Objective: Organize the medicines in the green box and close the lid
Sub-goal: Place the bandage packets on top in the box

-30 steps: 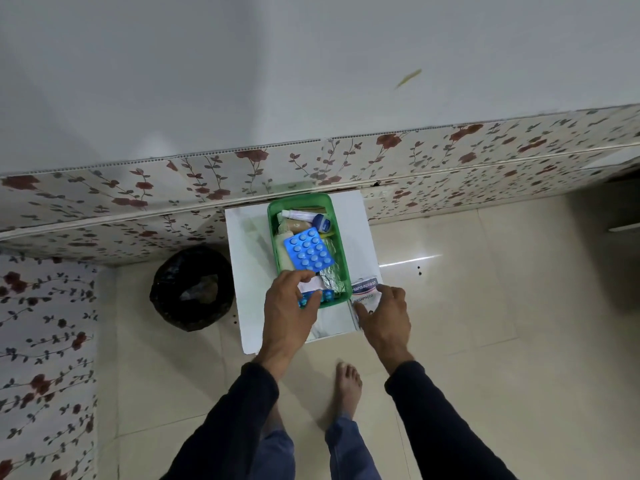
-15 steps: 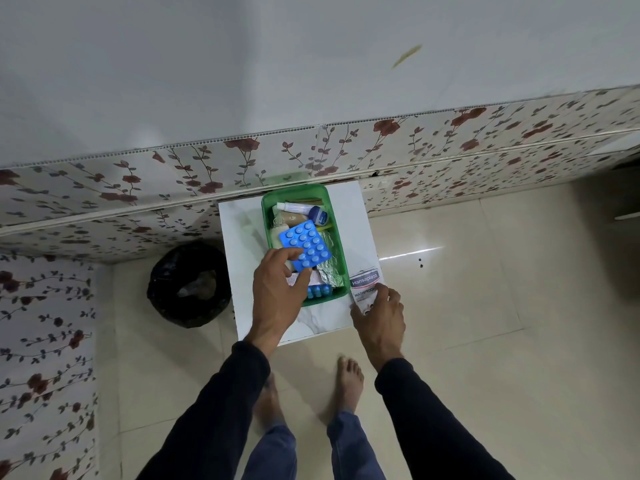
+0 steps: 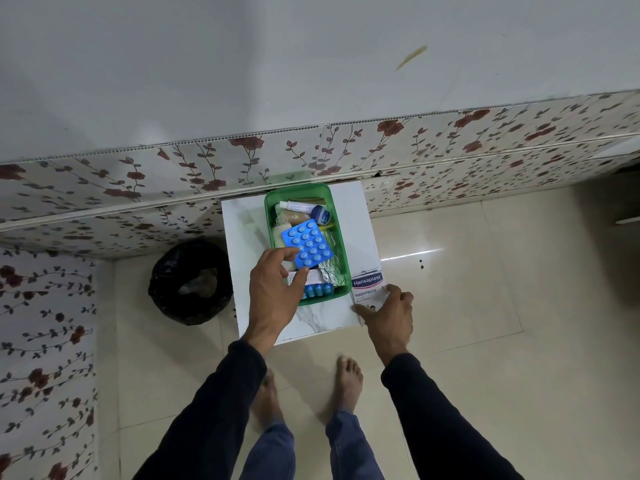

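The open green box (image 3: 343, 251) stands on a small white table (image 3: 242, 244) against the wall. My left hand (image 3: 275, 292) pinches a blue blister pack of tablets (image 3: 307, 243) over the box's middle. Inside lie a white tube (image 3: 298, 205), a small blue-lidded jar (image 3: 320, 214), a foil strip (image 3: 331, 270) and another blue strip (image 3: 318, 291) at the near end. My right hand (image 3: 389, 315) grips a white Hansaplast plaster box (image 3: 367, 289) at the table's right front corner, beside the green box. No lid is visible.
A black bin with a bag (image 3: 190, 282) sits on the floor left of the table. Floral panels (image 3: 138, 188) line the wall behind and at left. My bare feet (image 3: 348, 379) stand on the beige tiled floor (image 3: 485, 306) just before the table.
My left hand has carried the blue blister pack slightly farther back over the box. My right hand stays on the plaster box. The camera view shifted a little.
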